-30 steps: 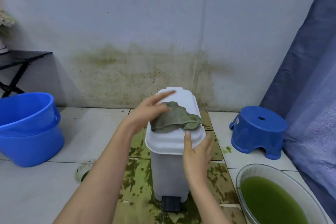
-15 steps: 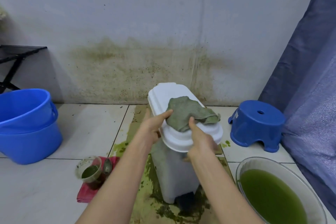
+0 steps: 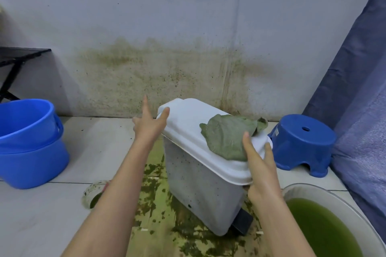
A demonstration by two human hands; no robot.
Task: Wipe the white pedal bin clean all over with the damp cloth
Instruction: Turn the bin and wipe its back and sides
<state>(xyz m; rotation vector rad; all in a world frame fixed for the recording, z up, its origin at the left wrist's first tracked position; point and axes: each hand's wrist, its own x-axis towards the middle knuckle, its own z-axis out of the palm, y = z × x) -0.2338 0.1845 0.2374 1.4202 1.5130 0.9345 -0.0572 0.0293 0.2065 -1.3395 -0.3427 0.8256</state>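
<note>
two nested blue plastic buckets (image 3: 27, 142) sit at my far left on the pale glossy floor tiles, below a black folding table (image 3: 18, 56). a round, grime-smeared container (image 3: 94, 194) peeps out behind my left forearm. my left hand (image 3: 149, 125) is spread, fingers straight; its thumb touches the rounded back corner of the lid, the other fingers point past it. the white pedal bin (image 3: 200, 192) stands between my arms on a flat mat (image 3: 156, 204) blotched with green sludge, turned at an angle to me; its smooth boxy side is speckled with dark spots and its black pedal (image 3: 243, 223) juts out low at the near corner. on the domed lid lies the damp cloth (image 3: 227, 137), a crumpled grey-green rag, limp and flattened. my right hand (image 3: 259, 171) clasps the near lid corner, thumb laid on top at the cloth's edge, fingers curled round the rim. right of it a squat blue plastic stool (image 3: 302, 142) with a hole in its top, a round basin (image 3: 325, 227) of murky green water, and a blue curtain (image 3: 361, 89) in soft folds.
</note>
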